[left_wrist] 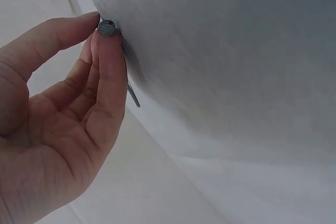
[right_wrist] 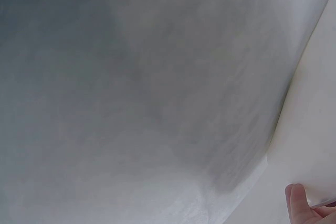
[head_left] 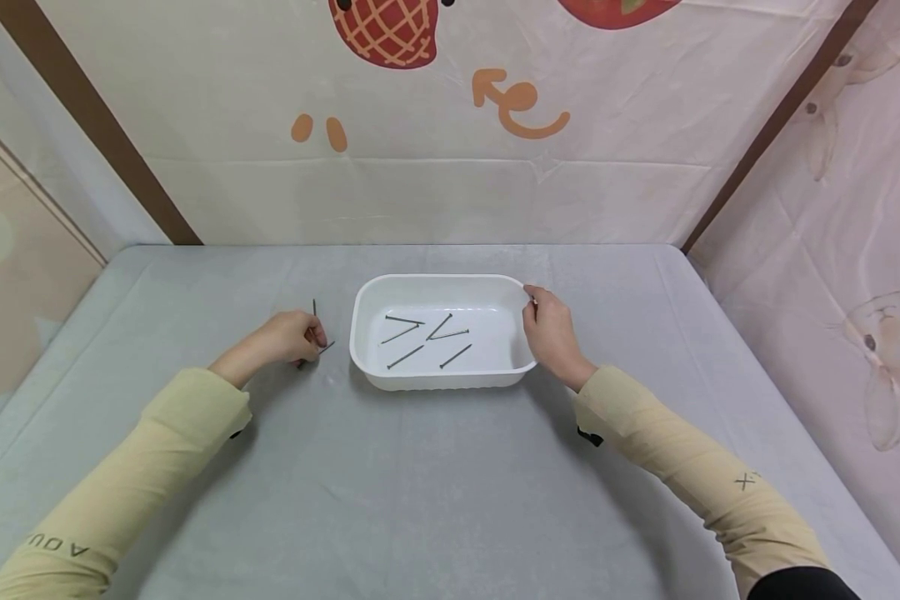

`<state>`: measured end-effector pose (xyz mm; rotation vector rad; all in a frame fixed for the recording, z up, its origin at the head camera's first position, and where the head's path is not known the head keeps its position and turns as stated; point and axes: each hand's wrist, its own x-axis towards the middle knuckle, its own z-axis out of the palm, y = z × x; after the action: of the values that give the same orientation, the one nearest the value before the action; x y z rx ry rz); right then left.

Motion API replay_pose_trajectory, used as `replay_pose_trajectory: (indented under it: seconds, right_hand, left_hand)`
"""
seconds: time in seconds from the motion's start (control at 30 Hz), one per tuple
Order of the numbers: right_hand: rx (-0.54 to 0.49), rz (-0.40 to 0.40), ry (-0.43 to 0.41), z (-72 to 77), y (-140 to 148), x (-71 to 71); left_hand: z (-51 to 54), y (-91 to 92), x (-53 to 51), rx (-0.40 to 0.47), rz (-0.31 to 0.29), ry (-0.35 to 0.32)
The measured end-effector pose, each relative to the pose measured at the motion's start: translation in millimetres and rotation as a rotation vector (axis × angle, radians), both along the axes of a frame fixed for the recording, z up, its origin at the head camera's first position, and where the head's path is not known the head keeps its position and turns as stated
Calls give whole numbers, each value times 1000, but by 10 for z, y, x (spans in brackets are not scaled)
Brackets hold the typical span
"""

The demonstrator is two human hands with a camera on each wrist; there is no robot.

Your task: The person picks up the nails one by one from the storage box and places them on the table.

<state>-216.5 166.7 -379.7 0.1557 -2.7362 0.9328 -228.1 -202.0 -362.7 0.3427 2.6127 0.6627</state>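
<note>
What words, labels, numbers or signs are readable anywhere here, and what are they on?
"AOU" or "AQU", apparently upside down: left sleeve; middle letter unclear, anything further unreadable.
"X": right sleeve; the mark beside it is too small to read.
No words, just an orange arrow-like shape: backdrop.
White tray: no readable text.

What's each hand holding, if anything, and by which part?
Left hand: a nail, pinched along its shaft. Right hand: the tray, by its right rim.
</note>
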Motion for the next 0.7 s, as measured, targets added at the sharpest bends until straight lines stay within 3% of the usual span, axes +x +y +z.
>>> replay_pose_trajectory:
  seconds: [0.27, 0.7]
  right_hand:
    - [-1, 0, -9, 3, 0, -6]
    - [-3, 4, -11, 2, -1, -8]
  left_hand:
    - [8, -1, -19, -5, 5, -14]
    - [109, 14, -63, -9, -13, 4]
